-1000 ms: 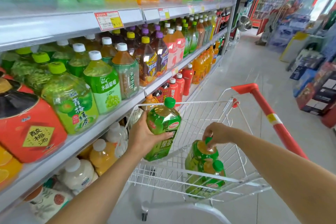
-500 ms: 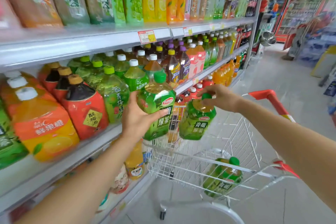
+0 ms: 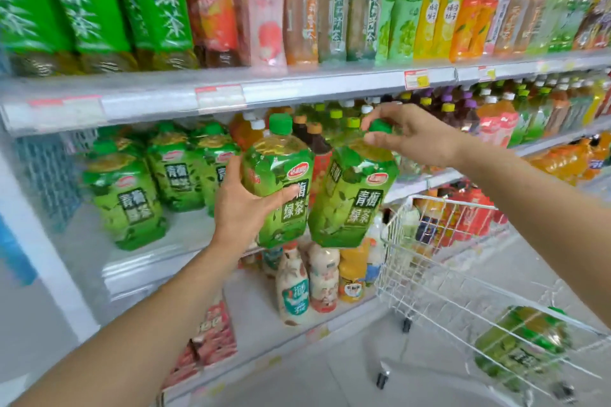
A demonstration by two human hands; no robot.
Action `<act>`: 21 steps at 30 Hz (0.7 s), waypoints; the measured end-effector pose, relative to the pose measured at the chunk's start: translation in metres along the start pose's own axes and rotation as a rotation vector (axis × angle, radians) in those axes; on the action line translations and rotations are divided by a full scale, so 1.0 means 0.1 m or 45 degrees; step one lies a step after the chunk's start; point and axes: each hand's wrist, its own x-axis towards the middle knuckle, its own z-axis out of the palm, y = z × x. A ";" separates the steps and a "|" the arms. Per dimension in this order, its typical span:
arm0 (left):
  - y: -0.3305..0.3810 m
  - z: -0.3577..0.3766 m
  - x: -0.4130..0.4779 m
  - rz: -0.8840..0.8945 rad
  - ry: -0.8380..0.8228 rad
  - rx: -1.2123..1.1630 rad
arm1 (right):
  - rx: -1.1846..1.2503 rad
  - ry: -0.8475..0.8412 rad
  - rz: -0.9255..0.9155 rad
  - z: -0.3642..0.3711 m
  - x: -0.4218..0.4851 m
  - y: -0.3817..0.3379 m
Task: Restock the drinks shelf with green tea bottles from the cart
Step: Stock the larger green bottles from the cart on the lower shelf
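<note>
My left hand (image 3: 243, 208) grips the side of a big green tea bottle (image 3: 281, 175) with a green cap, held upright in front of the middle shelf. My right hand (image 3: 410, 139) holds a second green tea bottle (image 3: 350, 198) by its cap, hanging tilted just right of the first. Several matching green tea bottles (image 3: 129, 195) stand on the middle shelf (image 3: 185, 235) to the left. One more green tea bottle (image 3: 519, 344) lies in the white wire cart (image 3: 429, 274) at the lower right.
A bare stretch of the middle shelf lies in front of the green tea row. Dark and orange bottles (image 3: 314, 142) stand behind the held bottles. The top shelf (image 3: 297, 86) overhangs with tall bottles. Milk-tea bottles (image 3: 294, 287) fill the bottom shelf.
Both hands have carried their bottles up and left from the cart to the green tea section of the middle shelf. The view has swung left along the shelf.
</note>
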 end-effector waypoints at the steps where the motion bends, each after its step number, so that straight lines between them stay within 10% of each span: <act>1: -0.01 -0.18 -0.04 -0.010 0.047 0.017 | 0.015 -0.014 -0.045 0.11 0.08 -0.09; 21: -0.50 -1.85 -0.50 -0.183 0.472 0.140 | 0.087 0.130 -0.351 2.04 1.29 -1.05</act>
